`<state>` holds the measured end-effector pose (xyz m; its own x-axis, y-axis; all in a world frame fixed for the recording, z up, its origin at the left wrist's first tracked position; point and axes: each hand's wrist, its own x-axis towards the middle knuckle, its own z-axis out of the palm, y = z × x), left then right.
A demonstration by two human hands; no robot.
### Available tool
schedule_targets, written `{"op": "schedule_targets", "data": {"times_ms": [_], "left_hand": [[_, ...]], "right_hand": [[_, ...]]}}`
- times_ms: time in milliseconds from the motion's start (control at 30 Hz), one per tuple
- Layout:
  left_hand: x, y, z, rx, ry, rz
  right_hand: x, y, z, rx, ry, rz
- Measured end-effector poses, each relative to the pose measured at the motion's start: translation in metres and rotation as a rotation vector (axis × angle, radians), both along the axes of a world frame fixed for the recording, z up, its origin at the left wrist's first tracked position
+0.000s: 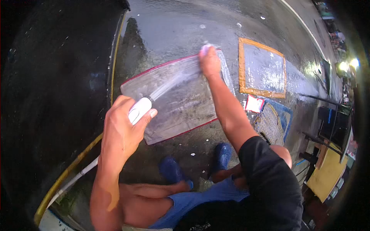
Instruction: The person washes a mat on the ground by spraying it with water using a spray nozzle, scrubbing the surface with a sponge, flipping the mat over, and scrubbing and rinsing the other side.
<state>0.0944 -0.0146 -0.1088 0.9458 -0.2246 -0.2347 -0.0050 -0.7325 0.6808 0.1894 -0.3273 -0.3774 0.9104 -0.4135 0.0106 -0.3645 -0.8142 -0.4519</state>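
I judge the chief hazard to be the narrow, clear water jet [169, 85]; it crosses the rectangular grey fabric mat with red edging [177, 106] and points towards the right hand [210, 64], so a small turn of the wrist could send spray over those fingers and loosen a wet hold; force on the mat's far edge could also lift or fold it, since I see no weight upon it. The dark, wet floor [194, 142] may let the mat slide, and may rob the blue dimpled clogs [222, 156] of footing; a tug on the slim white hose [83, 172] could swing the aim.

As to grip: the left hand [122, 121] is wrapped firmly round the rounded white plastic spray nozzle [141, 109], thumb along its side; the right hand is curled about a small pale-pink object [206, 48], too blurred for me to identify; whether it also pinches the mat I cannot tell. The mat lies flat on the floor, beyond the clogs; its left part is just past the nozzle, and its far right corner is at the right hand; the orange-bordered grey mat [243, 73] lies apart, farther right.
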Motion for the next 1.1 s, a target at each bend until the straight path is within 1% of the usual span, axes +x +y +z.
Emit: {"op": "schedule_targets", "data": {"times_ms": [33,100,133,167,200,233,300,400,467,500,533,633,667,767,800,900,933,1033,1100], "left_hand": [[0.001,0.004,0.001,0.003,0.011,0.023],[0.004,0.007,0.002,-0.010,0.023,0.051],[0.006,0.007,0.001,-0.020,0.030,0.054],[0.008,0.007,0.001,-0.027,0.036,0.061],[0.009,0.007,0.000,-0.030,0.022,0.055],[0.010,0.005,-0.003,-0.032,0.011,0.042],[0.011,0.001,-0.004,-0.028,-0.007,0.007],[0.009,-0.003,-0.001,-0.029,-0.003,-0.026],[0.009,-0.005,-0.001,-0.027,0.000,-0.021],[0.008,-0.006,0.000,-0.014,0.018,-0.027],[0.009,-0.007,0.002,0.001,0.032,-0.027],[0.010,-0.010,0.003,0.006,0.040,-0.015],[0.010,-0.011,0.002,0.000,0.039,-0.011],[0.010,-0.013,0.000,-0.040,-0.006,-0.005],[0.011,-0.014,0.001,-0.036,0.001,-0.002],[0.012,-0.016,0.007,-0.030,0.015,0.010],[0.010,-0.015,0.008,-0.034,0.016,0.013],[0.009,-0.014,0.008,-0.013,0.021,0.006],[0.008,-0.017,0.006,-0.014,0.017,0.004]], "right_hand": [[0.002,-0.003,-0.008,-0.073,-0.048,-0.043],[-0.023,0.041,-0.007,0.051,0.050,-0.013],[-0.053,0.083,0.008,0.142,0.148,0.155],[-0.091,0.122,-0.007,0.125,0.149,0.334],[-0.131,0.164,-0.013,0.181,0.090,0.487],[-0.170,0.198,-0.021,0.323,0.111,0.559],[-0.200,0.212,0.012,0.438,0.149,0.771],[-0.168,0.175,0.030,0.433,-0.023,0.555],[-0.132,0.133,0.014,0.179,-0.087,0.291],[-0.117,0.108,-0.012,0.034,-0.171,0.238],[-0.098,0.082,-0.015,-0.080,-0.073,0.209],[-0.079,0.059,-0.038,-0.309,0.020,0.314],[-0.084,0.061,-0.045,-0.308,0.002,0.365],[-0.108,0.070,-0.027,-0.324,0.134,0.650],[-0.118,0.064,-0.028,-0.141,0.097,0.786],[-0.111,0.034,-0.015,-0.204,0.117,0.615],[-0.112,0.030,-0.024,-0.080,-0.005,0.268],[-0.126,0.055,-0.032,-0.235,-0.041,0.150],[-0.168,0.091,-0.017,-0.058,0.012,0.401]]}}
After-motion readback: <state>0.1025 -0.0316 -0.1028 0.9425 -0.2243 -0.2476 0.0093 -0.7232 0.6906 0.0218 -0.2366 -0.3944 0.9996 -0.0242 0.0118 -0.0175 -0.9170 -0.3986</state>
